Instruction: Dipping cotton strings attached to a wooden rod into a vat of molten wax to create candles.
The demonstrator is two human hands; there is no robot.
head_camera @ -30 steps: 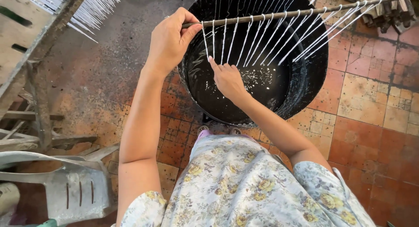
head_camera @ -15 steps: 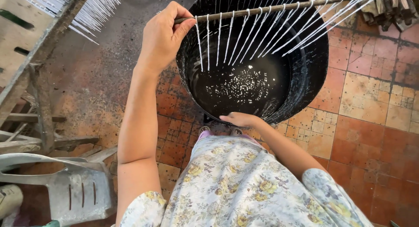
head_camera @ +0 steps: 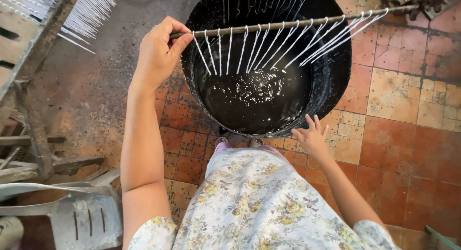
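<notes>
Floral-print cloth fills the bottom edge, nearest the viewer. Just past it, right hand (head_camera: 312, 139) is open, fingers spread, holding nothing, hovering by the near rim of the black pot (head_camera: 343, 82). Pot sits on worn red tile floor (head_camera: 408, 125) w/ dark glossy liquid (head_camera: 254, 98) inside. Over the pot, left hand (head_camera: 161, 50) is closed on one end of a thin rod (head_camera: 288, 23); far end lies beyond the pot's right rim. White strings (head_camera: 249, 50) hang from rod in a row, tips above the liquid. Best approach, likely: keep rod level, strings evenly spaced, free hand clear of drips. Left of pot: more white strands on a wooden rack (head_camera: 33, 43).
</notes>
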